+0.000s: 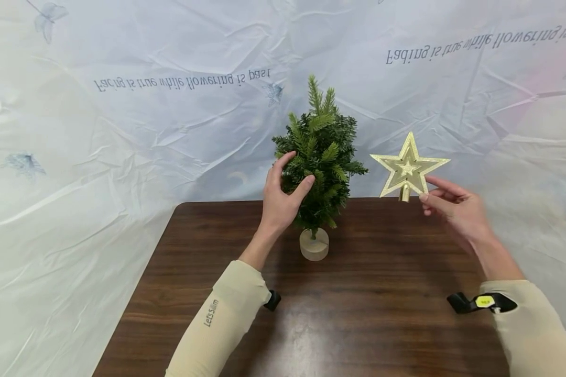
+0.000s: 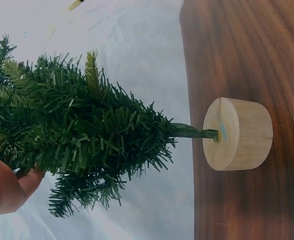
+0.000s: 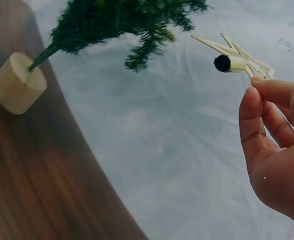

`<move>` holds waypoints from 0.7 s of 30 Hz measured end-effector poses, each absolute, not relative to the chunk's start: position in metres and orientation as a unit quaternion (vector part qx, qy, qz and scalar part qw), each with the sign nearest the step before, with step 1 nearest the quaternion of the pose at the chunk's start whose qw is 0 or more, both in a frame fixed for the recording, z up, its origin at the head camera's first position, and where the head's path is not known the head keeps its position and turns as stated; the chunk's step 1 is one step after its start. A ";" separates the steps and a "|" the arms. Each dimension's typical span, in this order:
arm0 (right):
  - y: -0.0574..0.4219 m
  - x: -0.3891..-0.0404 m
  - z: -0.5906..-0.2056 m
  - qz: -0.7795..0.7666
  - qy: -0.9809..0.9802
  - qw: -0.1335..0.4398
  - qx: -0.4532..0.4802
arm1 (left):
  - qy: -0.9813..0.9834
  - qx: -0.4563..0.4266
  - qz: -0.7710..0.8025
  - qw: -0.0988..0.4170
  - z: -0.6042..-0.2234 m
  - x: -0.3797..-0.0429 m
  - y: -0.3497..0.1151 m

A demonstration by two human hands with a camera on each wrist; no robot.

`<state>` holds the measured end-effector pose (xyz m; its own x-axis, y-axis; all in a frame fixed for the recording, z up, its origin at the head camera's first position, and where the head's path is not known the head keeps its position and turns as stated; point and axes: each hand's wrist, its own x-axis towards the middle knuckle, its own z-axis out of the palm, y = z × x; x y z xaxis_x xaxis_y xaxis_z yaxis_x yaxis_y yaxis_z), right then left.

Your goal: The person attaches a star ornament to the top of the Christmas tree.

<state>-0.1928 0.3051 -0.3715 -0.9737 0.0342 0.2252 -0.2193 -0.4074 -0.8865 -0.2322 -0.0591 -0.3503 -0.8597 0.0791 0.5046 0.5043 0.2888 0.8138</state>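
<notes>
Aptly, the right hand (image 1: 462, 212) pinches the gold star (image 1: 408, 167) by one point, socket (image 1: 404, 193) clear, near the tree (image 1: 323, 152) on the table (image 1: 382, 293); the left hand (image 1: 279, 204), loosely spread at the branches (image 1: 330, 174), should steady gently.

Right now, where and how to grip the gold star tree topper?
I'd pinch the lower right point of the gold star tree topper from the right, the side away from the miniature tree, as the right hand does: the star is flat and thin, and this should leave its hollow, downward-facing tube clear.
</notes>
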 end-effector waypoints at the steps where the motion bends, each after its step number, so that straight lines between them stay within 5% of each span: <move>1: 0.305 -0.193 -0.369 0.839 -0.531 0.080 0.090 | -0.781 -0.187 -0.566 0.187 -0.350 -0.232 -0.059; 21: 0.285 -0.196 -0.318 0.860 -0.483 0.104 0.126 | -0.783 -0.179 -0.567 0.182 -0.349 -0.230 -0.059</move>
<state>-0.1959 0.2854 -0.3175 -0.9464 0.0574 0.3178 -0.3012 -0.5120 -0.8044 -0.2305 -0.0589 -0.3488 -0.8696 0.0729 0.4884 0.4868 0.2926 0.8231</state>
